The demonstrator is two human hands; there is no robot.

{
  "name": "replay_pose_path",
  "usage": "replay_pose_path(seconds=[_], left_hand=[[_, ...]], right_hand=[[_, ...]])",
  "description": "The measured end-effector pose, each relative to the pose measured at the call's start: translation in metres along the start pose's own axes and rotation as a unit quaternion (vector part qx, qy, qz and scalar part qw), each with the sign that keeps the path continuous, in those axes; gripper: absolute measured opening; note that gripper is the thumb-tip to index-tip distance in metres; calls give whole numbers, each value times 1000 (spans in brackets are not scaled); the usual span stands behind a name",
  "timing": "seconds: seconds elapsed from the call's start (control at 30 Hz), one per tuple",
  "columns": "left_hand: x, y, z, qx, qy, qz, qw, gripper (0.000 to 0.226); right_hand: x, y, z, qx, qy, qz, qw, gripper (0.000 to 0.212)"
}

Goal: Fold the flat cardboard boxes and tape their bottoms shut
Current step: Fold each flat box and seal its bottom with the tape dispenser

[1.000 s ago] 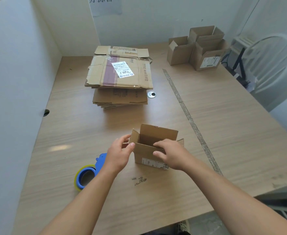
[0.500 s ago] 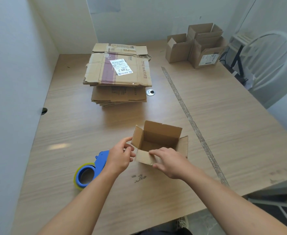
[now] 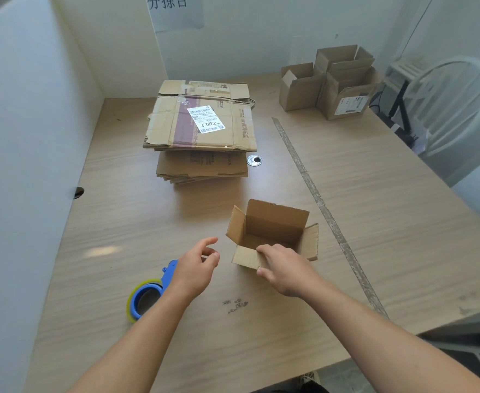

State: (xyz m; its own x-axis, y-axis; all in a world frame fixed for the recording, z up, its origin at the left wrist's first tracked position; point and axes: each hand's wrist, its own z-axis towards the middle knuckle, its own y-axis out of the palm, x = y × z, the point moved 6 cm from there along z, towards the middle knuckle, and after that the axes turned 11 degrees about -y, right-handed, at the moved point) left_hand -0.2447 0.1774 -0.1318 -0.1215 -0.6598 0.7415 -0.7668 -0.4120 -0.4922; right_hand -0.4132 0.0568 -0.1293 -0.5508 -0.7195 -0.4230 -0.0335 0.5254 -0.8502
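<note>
Open box (image 3: pixel 275 222) stands upright on table (image 3: pixel 389 222); right grip (image 3: pixel 284 268) pinches its near flap, left grip (image 3: pixel 196 268) released, fingers loosely curled, just left of box, not touching.

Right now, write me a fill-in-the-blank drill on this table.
1. The right hand pinches the near ____ of the box.
2. The left hand holds ____.
3. The tape dispenser is coloured ____.
4. The folded boxes stand far back on the ____.
Missing words: flap; nothing; blue; right.
</note>
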Motion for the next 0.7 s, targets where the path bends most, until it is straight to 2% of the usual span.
replay_pose_path(seconds=[0.23, 0.4, 0.6, 0.7], left_hand=[[30, 13, 17, -22, 28, 47, 998, 36], [84, 35, 32, -27, 89, 129, 987, 36], [169, 76, 72, -1, 157, 297, 942, 39], [217, 97, 100, 29, 183, 385, 904, 40]], right_hand=[[30, -31, -7, 12, 3, -33, 999, 43], [79, -72, -9, 34, 22, -43, 998, 44], [155, -135, 7, 58, 24, -78, 995, 45], [198, -173, 32, 70, 9, -103, 992, 45]])
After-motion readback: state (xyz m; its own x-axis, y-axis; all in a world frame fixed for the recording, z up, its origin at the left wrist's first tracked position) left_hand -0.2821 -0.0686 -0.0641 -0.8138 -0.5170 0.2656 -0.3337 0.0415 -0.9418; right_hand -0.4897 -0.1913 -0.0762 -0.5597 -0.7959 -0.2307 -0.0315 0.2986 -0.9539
